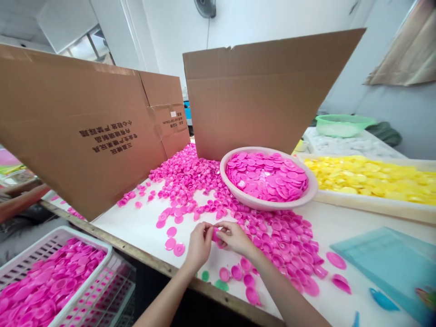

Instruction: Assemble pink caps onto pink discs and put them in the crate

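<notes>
Both hands meet over the white table near its front edge. Between the fingertips of my left hand [200,243] and my right hand [235,237] is a small pink plastic piece [215,235], partly covered by the fingers. My two hands are closed in a pinch on it. To the left lie a few flat pink discs [170,244]. Small pink plastic cups [277,245] spread in a heap to the right of my right hand. Beyond the hands stands a pale round basin [269,204] full of flat pink discs.
Cardboard panels [259,100] stand at the back and along the left [102,113]. A white basket [105,254] of pink pieces is at the lower left. A tray [371,204] of yellow pieces and a teal sheet [384,268] lie on the right. Another person's arm [23,202] shows far left.
</notes>
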`<state>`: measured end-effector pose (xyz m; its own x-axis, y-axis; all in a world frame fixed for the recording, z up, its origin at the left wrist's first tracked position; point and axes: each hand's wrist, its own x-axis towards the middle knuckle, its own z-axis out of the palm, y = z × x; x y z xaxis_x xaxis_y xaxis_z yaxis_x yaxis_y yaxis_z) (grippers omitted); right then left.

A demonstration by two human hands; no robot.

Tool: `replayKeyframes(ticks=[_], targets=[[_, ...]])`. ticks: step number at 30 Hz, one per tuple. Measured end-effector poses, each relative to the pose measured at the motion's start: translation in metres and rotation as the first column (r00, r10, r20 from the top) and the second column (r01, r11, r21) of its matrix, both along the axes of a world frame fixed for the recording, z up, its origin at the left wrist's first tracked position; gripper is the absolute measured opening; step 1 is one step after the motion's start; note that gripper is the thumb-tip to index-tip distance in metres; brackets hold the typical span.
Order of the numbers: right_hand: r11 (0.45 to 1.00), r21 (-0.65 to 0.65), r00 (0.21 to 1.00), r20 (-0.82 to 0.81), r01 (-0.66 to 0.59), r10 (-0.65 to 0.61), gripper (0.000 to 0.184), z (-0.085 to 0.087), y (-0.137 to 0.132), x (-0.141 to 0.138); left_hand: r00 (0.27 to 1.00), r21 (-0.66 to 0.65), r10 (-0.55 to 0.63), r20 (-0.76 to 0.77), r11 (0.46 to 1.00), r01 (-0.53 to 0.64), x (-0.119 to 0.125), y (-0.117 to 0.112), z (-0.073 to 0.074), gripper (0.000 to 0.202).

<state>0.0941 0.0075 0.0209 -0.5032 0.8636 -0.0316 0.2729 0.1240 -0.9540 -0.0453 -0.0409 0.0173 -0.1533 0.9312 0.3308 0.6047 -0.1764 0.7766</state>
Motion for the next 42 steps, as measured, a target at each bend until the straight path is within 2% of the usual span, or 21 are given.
replayKeyframes(ticks=[2, 5, 9, 15, 18, 21, 26, 29, 33, 36, 40, 42], targets=[[0.991, -0.125, 0.999, -0.007, 0.051, -0.052, 0.019, -0.005, 0.002, 0.0, 1.0, -0.028, 0.008, 0.023, 1.0, -0.008, 0.011, 0.003, -0.01, 0.021], [0.965, -0.245, 0.995, 0.011, 0.096, -0.097, 0.009, -0.012, 0.005, 0.001, 1.0, -0.097, 0.0, -0.015, 0.995, -0.001, 0.015, 0.008, -0.024, 0.02], [0.948, -0.291, 0.989, 0.11, 0.127, -0.099, 0.004, -0.013, 0.008, 0.003, 0.99, -0.178, -0.05, -0.129, 0.984, 0.027, 0.012, 0.01, -0.032, 0.018], [0.952, -0.265, 0.975, 0.198, 0.151, -0.1, 0.004, -0.014, 0.005, -0.002, 0.945, -0.32, -0.136, -0.297, 0.947, 0.036, 0.01, 0.022, -0.022, 0.021], [0.949, -0.255, 0.969, 0.209, 0.186, -0.134, 0.007, -0.014, 0.005, -0.005, 0.888, -0.244, -0.095, -0.45, 0.97, -0.019, 0.017, 0.035, -0.012, 0.025], [0.93, -0.318, 0.977, 0.162, 0.184, -0.137, 0.011, -0.011, 0.006, -0.001, 0.818, -0.155, -0.061, -0.572, 0.987, -0.035, 0.026, 0.045, -0.007, 0.026], [0.912, -0.389, 0.982, 0.178, 0.131, -0.066, 0.015, -0.005, 0.01, 0.009, 0.777, -0.155, -0.094, -0.623, 0.988, -0.005, 0.032, 0.05, -0.013, 0.024], [0.918, -0.381, 0.962, 0.272, 0.107, 0.0, 0.016, -0.003, 0.017, 0.01, 0.77, -0.198, -0.13, -0.624, 0.98, 0.005, 0.033, 0.053, -0.017, 0.022], [0.924, -0.375, 0.893, 0.437, 0.074, 0.106, 0.013, 0.001, 0.029, 0.005, 0.778, -0.291, -0.219, -0.59, 0.956, 0.048, 0.033, 0.058, -0.016, 0.028], [0.941, -0.328, 0.872, 0.481, 0.084, 0.09, 0.019, 0.001, 0.029, 0.001, 0.796, -0.278, -0.191, -0.574, 0.96, 0.029, 0.031, 0.056, -0.014, 0.033], [0.982, -0.167, 0.867, 0.498, 0.087, 0.008, 0.025, -0.007, 0.017, -0.001, 0.821, -0.169, -0.087, -0.565, 0.986, -0.012, 0.029, 0.049, -0.009, 0.024], [0.989, -0.128, 0.877, 0.48, 0.08, -0.009, 0.023, -0.01, 0.01, -0.002, 0.807, -0.159, -0.099, -0.582, 0.987, 0.006, 0.031, 0.046, -0.007, 0.031]])
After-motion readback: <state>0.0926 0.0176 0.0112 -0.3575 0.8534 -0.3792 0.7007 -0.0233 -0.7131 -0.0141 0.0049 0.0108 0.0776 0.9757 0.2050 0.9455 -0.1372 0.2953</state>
